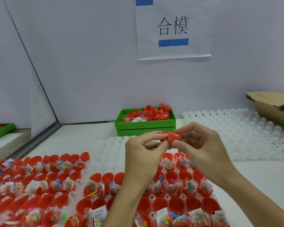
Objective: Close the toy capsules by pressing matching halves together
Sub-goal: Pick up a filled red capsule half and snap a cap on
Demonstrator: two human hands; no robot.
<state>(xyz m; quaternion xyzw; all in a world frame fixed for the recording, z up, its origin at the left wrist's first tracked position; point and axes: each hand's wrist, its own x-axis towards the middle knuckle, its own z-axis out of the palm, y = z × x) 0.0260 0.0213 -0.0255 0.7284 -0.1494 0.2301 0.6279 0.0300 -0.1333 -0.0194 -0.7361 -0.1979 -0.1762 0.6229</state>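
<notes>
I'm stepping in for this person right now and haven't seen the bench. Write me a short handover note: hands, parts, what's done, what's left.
Left hand and right hand both pinch one red capsule in mid-air; its halves are together, but I cannot tell whether the seam is fully shut.
Filled and empty red halves sit open in the white trays near you.
Loose red halves lie in the green bin by the wall.
Empty white trays lie to the right.
Done: at most this one.
Left: nearly all the tray halves still need closing.

A toy-packing workstation in a small factory. Trays point(82, 177) hold rows of red capsule halves point(175, 205). A printed sign point(173, 27) labels the partitioned bench.
</notes>
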